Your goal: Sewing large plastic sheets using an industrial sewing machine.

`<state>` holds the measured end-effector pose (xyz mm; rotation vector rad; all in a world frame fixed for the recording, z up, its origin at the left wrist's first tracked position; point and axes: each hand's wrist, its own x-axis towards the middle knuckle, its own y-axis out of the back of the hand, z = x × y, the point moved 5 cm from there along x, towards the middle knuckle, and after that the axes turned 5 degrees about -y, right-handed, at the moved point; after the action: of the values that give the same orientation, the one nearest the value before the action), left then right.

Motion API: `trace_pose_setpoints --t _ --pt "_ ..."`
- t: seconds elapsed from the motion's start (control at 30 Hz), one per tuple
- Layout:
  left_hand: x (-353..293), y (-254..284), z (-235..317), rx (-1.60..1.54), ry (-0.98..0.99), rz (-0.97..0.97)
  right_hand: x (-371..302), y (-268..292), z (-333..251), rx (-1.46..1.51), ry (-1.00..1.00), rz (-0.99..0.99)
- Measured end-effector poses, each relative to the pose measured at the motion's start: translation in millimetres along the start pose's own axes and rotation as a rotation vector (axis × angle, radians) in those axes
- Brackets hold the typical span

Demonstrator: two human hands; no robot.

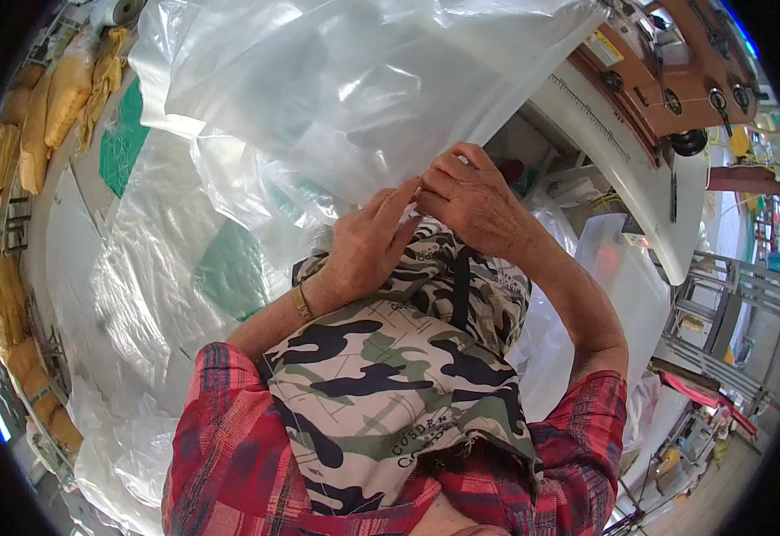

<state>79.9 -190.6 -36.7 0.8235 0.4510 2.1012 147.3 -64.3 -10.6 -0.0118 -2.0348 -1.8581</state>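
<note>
A large clear plastic sheet (336, 89), perhaps a bag, spreads away from me across the upper part of the head view. At its near edge my left hand (368, 241) and my right hand (472, 198) meet, fingertips close together. Both hands are closed, with the plastic's edge pinched between the fingers. The exact spot where the fingertips meet is partly hidden by the knuckles. Below the hands lies my camouflage apron (399, 384), over a red plaid shirt.
More clear plastic (140, 268) with green patches (229, 268) is heaped on the left. Yellowish packed bundles (68, 89) line the far left. On the right stands a brown machine (676, 62) beside a pale worktop edge (600, 134) with ruler marks. Metal racks (721, 313) are farther right.
</note>
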Motion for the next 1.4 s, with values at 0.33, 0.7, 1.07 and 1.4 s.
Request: trace_pose_setpoints --t 0.33,0.7,1.07,1.4 --pt "3 17 4 0.005 -0.039 -0.005 15 34 24 0.205 -0.094 0.097" --pt "28 37 34 0.139 -0.267 0.049 34 74 43 0.339 -0.099 0.132" --pt "51 48 33 -0.101 -0.067 -0.087 22 90 110 0.157 -0.042 0.153" --pt "51 35 27 0.065 -0.237 -0.112 9 97 172 -0.097 -0.058 0.133"
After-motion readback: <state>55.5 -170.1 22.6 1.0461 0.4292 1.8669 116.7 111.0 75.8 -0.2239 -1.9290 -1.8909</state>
